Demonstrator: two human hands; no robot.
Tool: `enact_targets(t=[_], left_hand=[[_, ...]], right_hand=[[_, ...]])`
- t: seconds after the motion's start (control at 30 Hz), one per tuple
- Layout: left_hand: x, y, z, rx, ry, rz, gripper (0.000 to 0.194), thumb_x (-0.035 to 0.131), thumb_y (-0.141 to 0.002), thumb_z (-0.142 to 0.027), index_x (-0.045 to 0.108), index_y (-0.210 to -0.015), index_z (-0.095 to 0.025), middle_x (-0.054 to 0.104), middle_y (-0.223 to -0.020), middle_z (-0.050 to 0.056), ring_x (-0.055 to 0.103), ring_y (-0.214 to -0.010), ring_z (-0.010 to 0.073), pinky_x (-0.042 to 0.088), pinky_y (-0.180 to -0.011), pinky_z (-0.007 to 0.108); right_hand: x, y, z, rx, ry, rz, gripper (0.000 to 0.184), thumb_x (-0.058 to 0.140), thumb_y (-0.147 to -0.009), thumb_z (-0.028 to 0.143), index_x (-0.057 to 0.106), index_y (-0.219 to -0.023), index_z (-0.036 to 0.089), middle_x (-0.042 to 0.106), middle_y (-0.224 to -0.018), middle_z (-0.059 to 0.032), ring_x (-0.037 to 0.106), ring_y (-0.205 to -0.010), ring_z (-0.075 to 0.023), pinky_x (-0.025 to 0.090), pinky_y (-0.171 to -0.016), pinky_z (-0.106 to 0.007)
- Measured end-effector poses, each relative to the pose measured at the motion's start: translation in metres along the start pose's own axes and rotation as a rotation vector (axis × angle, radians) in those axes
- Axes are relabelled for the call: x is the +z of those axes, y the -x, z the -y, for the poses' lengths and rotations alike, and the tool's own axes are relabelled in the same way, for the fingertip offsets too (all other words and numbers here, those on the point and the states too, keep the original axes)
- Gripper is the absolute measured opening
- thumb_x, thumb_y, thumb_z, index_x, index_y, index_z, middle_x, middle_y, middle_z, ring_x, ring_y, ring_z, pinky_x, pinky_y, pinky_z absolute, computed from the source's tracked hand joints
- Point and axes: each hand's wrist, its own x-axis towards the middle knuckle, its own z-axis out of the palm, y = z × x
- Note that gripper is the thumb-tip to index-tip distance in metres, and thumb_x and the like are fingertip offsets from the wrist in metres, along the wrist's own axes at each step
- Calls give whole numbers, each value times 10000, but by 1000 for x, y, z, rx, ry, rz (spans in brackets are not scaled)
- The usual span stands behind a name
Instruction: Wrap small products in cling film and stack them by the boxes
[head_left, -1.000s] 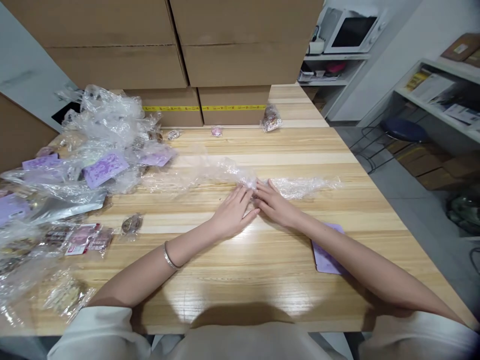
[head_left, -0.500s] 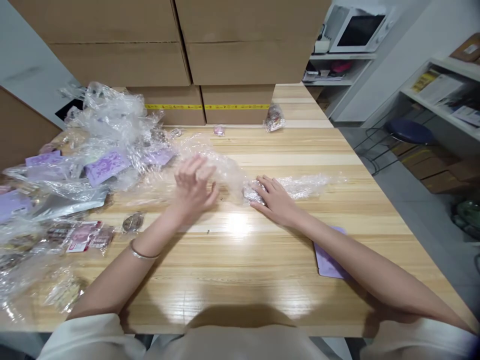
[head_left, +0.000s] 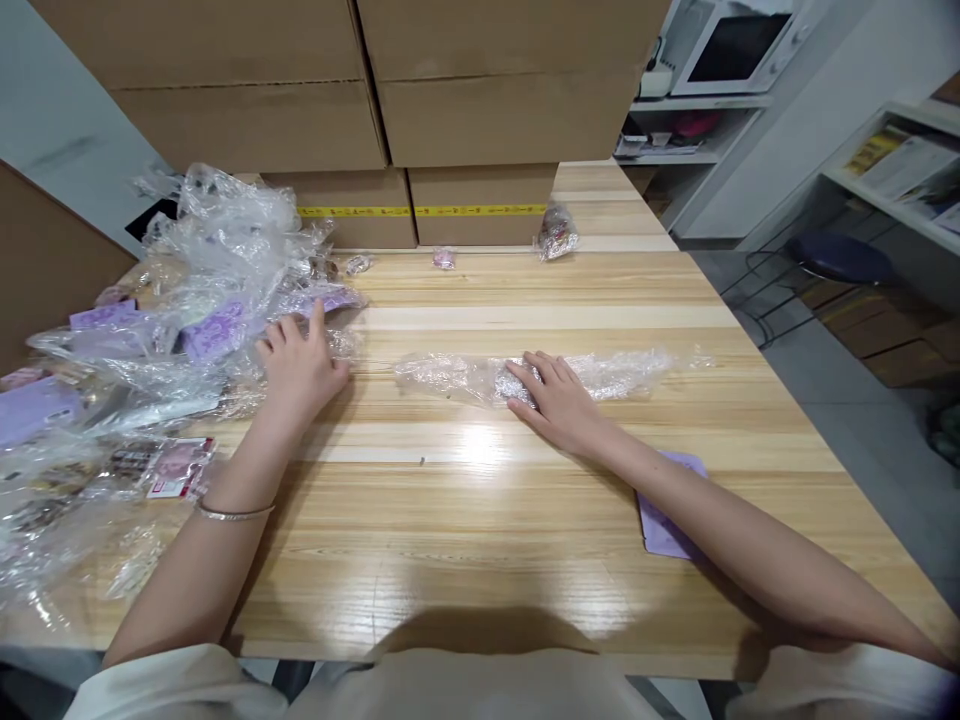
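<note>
My right hand [head_left: 559, 405] lies with its fingers spread over a long strip of crumpled clear plastic [head_left: 626, 375], pressing it on the wooden table. A denser, silvery-looking bundle [head_left: 514, 382] shows in the strip by its fingertips; what it is I cannot make out. My left hand [head_left: 298, 372], fingers apart and thumb out, is at the right edge of a large heap of clear plastic bags [head_left: 225, 225]. Purple printed packets [head_left: 217, 330] show among the bags. Nothing is visible in the left hand's grasp.
Stacked cardboard boxes [head_left: 480, 100] stand along the table's back. Before them are a small pink wrapped piece [head_left: 444, 259] and a bagged item [head_left: 556, 235]. A purple packet [head_left: 664, 530] lies partly under my right forearm. Red-and-white packets [head_left: 178, 468] lie at the left.
My left hand has moved left, from the plastic in the middle to the heap. The strip's left end now lies flatter and apart from the heap. My right hand stays on it.
</note>
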Motion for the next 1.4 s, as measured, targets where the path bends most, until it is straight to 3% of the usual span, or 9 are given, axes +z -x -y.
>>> enact_targets(t=[0.17,0.27,0.33,0.47,0.6,0.8,0.93,1.13,1.4], left_hand=[[-31,27,-61,224,194,-125,425,513,-847,-265,599,-1231,-103,610,-1021,190,562,-950,347,449,-785,511],[-36,55,-97,623,428,165,264,424,-904,-212,681,-865,-167,615,-712,65,566,-672,204,478,-673,370],[-31,72,-115,699,453,279,282,410,-931,-211,682,-870,-168,642,-731,67,595,-700,201,497,-690,350],[-15,86,-133,544,376,238,369,445,-960,-315,588,-1223,-98,655,-1022,163,606,-969,299,510,-831,445],[-8,78,-143,429,434,262,489,449,-967,-404,519,-1281,-35,553,-1279,247,511,-1211,380,429,-1008,531],[-3,64,-180,599,679,273,675,405,-980,-424,224,-1513,-53,272,-1579,235,173,-1503,313,235,-1205,495],[3,60,-198,648,652,328,669,355,-1001,-482,242,-1535,-95,233,-1606,195,135,-1513,289,182,-1229,483],[3,59,-204,643,543,318,639,382,-1001,-495,330,-1520,-127,264,-1592,205,165,-1498,343,185,-1214,525],[2,59,-208,633,540,282,577,422,-994,-465,390,-1500,-188,275,-1597,172,169,-1495,360,176,-1208,547]], right_hand=[[-2,1,-2,34,-83,31,559,179,-1035,449,373,-1516,242,327,-1587,-116,231,-1485,-280,186,-1190,-556],[1,-2,-5,59,-145,13,533,147,-1043,418,433,-1479,309,331,-1593,-67,239,-1485,-264,218,-1180,-563],[2,-4,-5,69,-149,0,517,178,-1041,420,468,-1457,312,350,-1583,-67,257,-1479,-275,236,-1173,-569],[4,-4,-3,46,-82,-15,503,254,-1031,412,438,-1477,267,340,-1585,-98,243,-1482,-292,232,-1175,-568],[9,-3,-2,18,-47,-26,533,289,-1021,408,378,-1503,198,308,-1594,-135,211,-1491,-300,225,-1181,-561],[4,-8,2,34,-61,8,565,311,-1007,405,402,-1469,92,451,-1495,-197,348,-1425,-318,262,-1166,-525],[-26,4,-1,108,97,79,448,416,-974,410,624,-1267,142,605,-1327,-191,505,-1277,-355,314,-1109,-556],[-70,55,-5,169,247,186,433,338,-1004,343,717,-899,163,707,-907,-146,652,-885,-276,485,-817,-409],[-47,54,-36,344,93,62,517,352,-980,527,701,-931,149,707,-971,-168,601,-1058,-324,364,-981,-499]])
